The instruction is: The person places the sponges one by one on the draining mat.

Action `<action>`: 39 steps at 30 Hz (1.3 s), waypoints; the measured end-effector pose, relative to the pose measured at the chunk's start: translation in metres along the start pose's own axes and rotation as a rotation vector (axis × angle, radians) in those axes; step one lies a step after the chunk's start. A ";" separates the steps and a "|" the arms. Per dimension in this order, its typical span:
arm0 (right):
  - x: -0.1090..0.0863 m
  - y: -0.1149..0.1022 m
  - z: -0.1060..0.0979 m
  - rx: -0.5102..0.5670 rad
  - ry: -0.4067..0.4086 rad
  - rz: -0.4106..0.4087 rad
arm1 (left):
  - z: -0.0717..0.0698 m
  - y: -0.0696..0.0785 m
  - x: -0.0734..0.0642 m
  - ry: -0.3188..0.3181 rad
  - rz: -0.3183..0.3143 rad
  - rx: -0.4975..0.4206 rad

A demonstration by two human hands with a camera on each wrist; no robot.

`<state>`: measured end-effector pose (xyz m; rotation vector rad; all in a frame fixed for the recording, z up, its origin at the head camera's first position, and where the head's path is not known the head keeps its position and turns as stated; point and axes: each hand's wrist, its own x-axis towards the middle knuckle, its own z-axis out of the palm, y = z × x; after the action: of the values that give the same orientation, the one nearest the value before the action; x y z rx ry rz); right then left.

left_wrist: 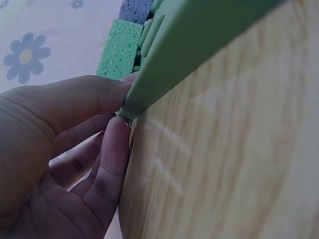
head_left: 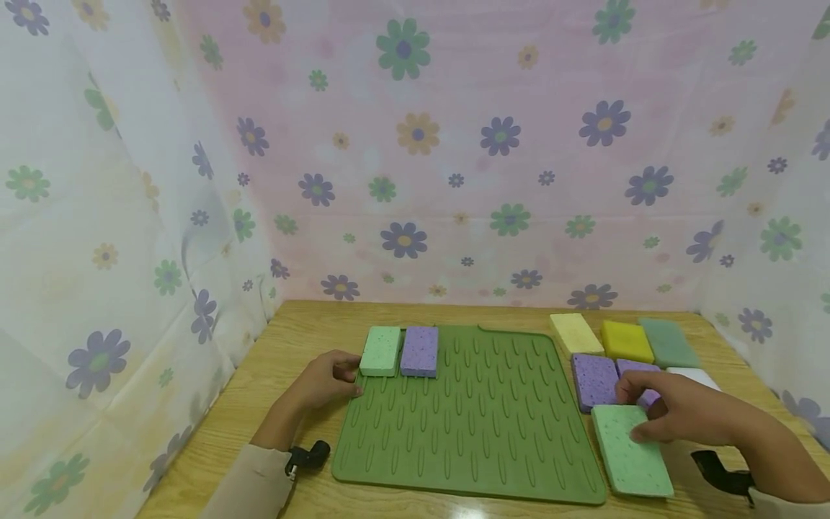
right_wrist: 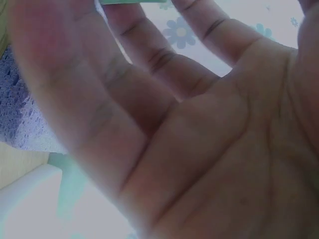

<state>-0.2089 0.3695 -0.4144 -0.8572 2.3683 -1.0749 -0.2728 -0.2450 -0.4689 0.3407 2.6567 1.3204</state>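
At the left edge of a ribbed green mat point(head_left: 467, 418), my left hand point(head_left: 327, 382) pinches the rim between thumb and fingers. The left wrist view shows those fingertips point(left_wrist: 115, 137) right at the mat's side wall. On the mat's far left corner lie a light green sponge point(head_left: 380, 351) and a purple sponge point(head_left: 420, 351), side by side. To the right of the mat, my right hand point(head_left: 681, 411) holds another light green sponge point(head_left: 632, 458) near its far end, the thumb over its top face. The right wrist view shows mostly palm, with a green edge by the fingertips.
Beyond the right hand, more sponges are grouped: pale yellow point(head_left: 577, 334), bright yellow point(head_left: 627, 341), grey-green point(head_left: 668, 342), purple point(head_left: 594, 382), a second purple partly hidden, and white point(head_left: 694, 376). Flowered cloth point(head_left: 454, 180) hangs behind and beside the wooden table point(head_left: 311, 324).
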 end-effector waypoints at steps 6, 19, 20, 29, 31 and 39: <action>0.001 0.001 0.000 -0.010 0.017 -0.073 | 0.000 0.000 0.001 0.001 0.001 0.002; 0.007 -0.003 0.001 0.119 -0.017 -0.122 | 0.000 0.000 0.000 0.013 -0.015 0.008; 0.007 -0.004 0.001 0.123 -0.017 -0.121 | 0.000 0.000 0.000 0.014 -0.017 0.009; 0.006 -0.010 0.001 0.113 0.012 -0.095 | 0.000 0.001 -0.001 0.012 -0.021 -0.009; 0.005 -0.012 0.002 0.106 0.030 -0.082 | 0.000 0.000 -0.001 0.013 -0.023 0.000; 0.006 -0.019 0.008 0.045 0.106 -0.080 | 0.000 -0.001 0.000 0.009 -0.010 0.006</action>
<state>-0.2018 0.3519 -0.4053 -0.9063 2.4037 -1.2283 -0.2732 -0.2458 -0.4697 0.3227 2.6674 1.3141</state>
